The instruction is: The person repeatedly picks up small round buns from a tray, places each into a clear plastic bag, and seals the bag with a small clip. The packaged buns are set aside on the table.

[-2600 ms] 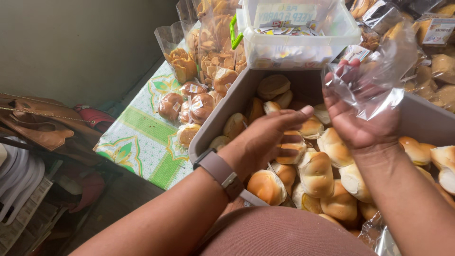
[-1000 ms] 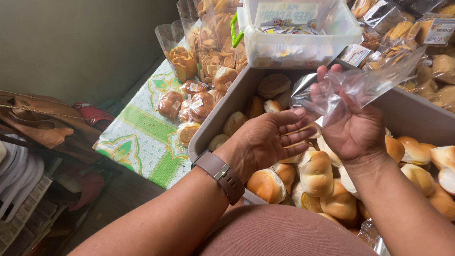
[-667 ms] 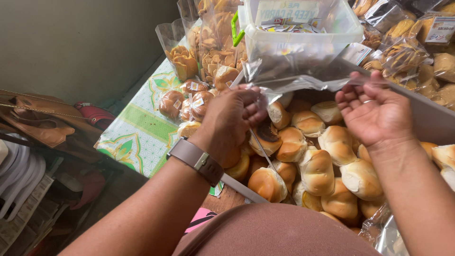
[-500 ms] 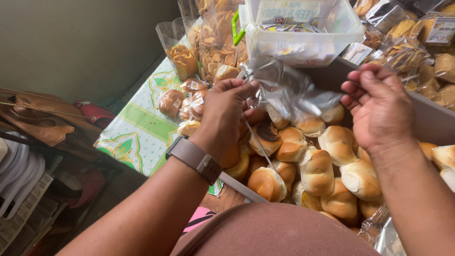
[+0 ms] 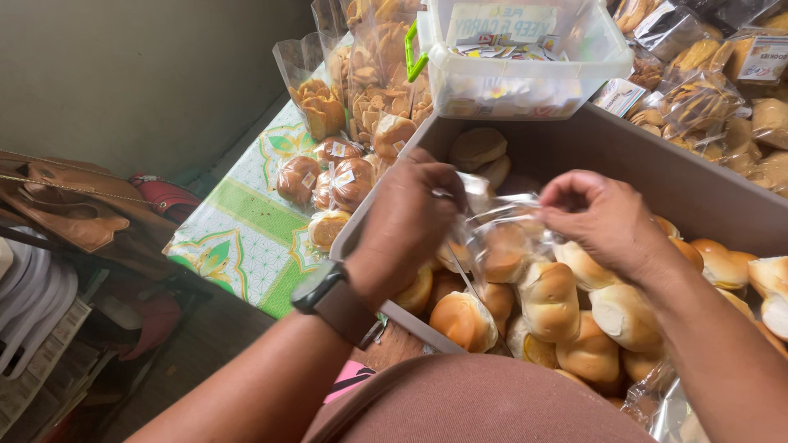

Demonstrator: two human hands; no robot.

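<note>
A green-patterned tablecloth (over the table) bears the bun tray and bagged pastries.

At twelve o'clock a clear plastic lidded box with a green latch overhangs the grey tray's far wall, closing that way. Golden round bread rolls crowd the tray floor from three to six. At ten o'clock, bagged pastries stand packed; beyond them the green patterned cloth on the table lies open at nine.
</note>
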